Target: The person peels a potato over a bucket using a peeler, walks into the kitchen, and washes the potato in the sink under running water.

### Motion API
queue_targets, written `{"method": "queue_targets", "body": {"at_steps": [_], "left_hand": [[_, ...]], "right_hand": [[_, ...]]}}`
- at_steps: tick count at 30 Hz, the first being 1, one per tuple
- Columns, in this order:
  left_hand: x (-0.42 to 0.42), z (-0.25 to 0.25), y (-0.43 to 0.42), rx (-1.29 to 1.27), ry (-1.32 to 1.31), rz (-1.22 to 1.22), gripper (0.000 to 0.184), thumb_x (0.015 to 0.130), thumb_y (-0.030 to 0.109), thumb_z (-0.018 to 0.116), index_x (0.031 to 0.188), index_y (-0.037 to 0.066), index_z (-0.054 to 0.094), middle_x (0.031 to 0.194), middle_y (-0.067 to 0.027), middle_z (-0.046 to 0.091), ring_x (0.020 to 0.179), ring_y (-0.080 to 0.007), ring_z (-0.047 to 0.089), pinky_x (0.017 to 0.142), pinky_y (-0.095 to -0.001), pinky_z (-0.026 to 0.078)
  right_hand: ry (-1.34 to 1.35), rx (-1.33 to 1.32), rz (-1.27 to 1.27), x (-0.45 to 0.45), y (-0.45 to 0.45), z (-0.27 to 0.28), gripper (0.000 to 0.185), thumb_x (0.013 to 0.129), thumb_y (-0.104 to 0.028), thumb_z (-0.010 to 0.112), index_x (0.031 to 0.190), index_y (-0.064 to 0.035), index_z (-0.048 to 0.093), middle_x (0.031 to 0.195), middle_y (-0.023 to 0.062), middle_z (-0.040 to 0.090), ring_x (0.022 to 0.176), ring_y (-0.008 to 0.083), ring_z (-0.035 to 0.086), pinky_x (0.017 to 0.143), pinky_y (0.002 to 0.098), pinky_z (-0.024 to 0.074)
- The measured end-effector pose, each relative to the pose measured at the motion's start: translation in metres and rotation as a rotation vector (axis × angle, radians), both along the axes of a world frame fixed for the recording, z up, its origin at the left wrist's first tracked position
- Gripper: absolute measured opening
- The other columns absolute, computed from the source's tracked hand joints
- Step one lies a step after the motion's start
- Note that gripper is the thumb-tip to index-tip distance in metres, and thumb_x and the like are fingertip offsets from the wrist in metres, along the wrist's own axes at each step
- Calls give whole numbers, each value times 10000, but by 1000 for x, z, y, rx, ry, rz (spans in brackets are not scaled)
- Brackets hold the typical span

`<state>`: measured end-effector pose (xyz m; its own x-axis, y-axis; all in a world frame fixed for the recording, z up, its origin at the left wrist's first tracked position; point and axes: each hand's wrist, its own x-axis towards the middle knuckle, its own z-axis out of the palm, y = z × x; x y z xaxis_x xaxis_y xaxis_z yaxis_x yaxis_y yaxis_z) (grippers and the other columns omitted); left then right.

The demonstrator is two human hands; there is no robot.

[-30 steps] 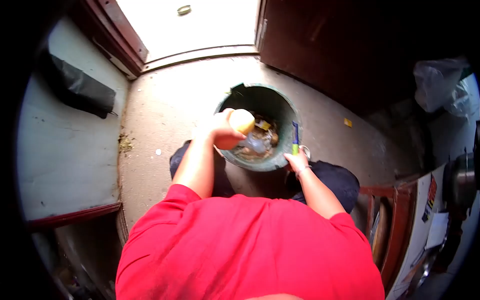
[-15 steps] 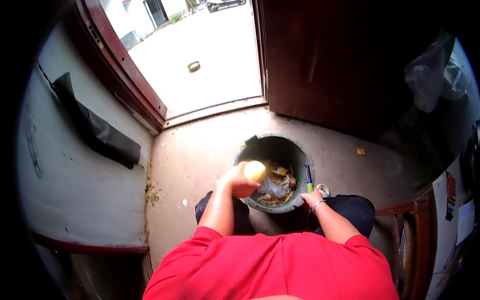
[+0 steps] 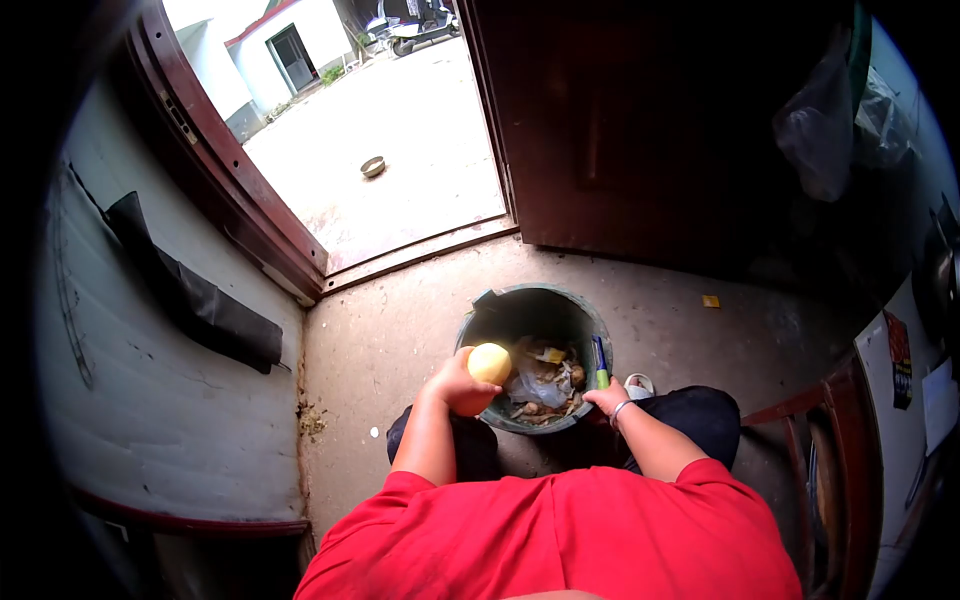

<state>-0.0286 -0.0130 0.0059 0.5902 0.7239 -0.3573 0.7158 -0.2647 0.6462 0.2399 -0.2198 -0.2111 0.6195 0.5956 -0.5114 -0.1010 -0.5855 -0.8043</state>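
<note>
My left hand point(image 3: 461, 386) is wrapped round a pale yellow, rounded item point(image 3: 489, 364) at the left rim of a dark green bucket point(image 3: 560, 296). By the bucket's right rim, my right hand point(image 3: 606, 395) grips a peeler point(image 3: 600, 362) with a green handle and a dark blue upper part, held upright. A bracelet circles the right wrist. Inside the bucket lie scraps, a whitish plastic bag point(image 3: 538, 385) and a yellow wrapper point(image 3: 551, 355). The bucket stands on the floor between my knees.
Ahead is an open doorway with a dark red door point(image 3: 600, 150). Outside are a bowl point(image 3: 372, 167) and a scooter point(image 3: 415, 28). A wooden frame point(image 3: 845, 450) stands at right. Plastic bags point(image 3: 820, 130) hang at upper right. A yellow packet point(image 3: 711, 301) lies on the floor.
The view has tilted up, showing more of the yard outside, and the bucket sits lower in the picture. Both hands keep their holds near the bucket's rim.
</note>
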Motion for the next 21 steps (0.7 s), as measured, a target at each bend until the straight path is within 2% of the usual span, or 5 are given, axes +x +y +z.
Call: {"method": "queue_targets", "body": {"at_steps": [5,7,12,13,21], "left_hand": [[-8,-20,2,22,-61,-27,1026,496,377,928,1345,35,464,1191,-213,627,1136,-320,595,974,-380,467],[-8,-15,-1,64,-27,-13,1033,491,379,929,1345,33,463,1196,-212,624,1141,-320,592,979,-379,465],[-11,-9,-8,126,-146,23,1050,485,374,931,1346,12,452,1221,-215,603,1161,-315,576,990,-373,458],[-12,-10,-8,122,-156,26,1050,485,374,931,1346,12,452,1221,-215,603,1161,-315,576,990,-373,458],[-6,10,-20,134,-156,47,1015,493,362,914,1345,50,459,1179,-219,625,1112,-324,605,957,-375,479]], "right_hand": [[-146,15,-31,-3,16,14,560,626,-121,762,1104,14,503,863,153,630,641,261,656,492,386,548],[11,-110,-9,-6,19,49,738,559,-239,792,1194,12,514,1091,223,635,991,349,638,859,385,514],[7,-119,3,-2,22,49,723,550,-232,793,1168,33,527,1101,231,635,1002,351,639,864,394,519],[-107,-83,-3,-1,25,32,551,626,-98,751,1098,18,491,861,162,630,647,271,664,499,402,561],[46,-136,20,-3,27,20,557,672,-92,778,1124,-25,460,882,144,625,690,256,665,536,446,585]]}}
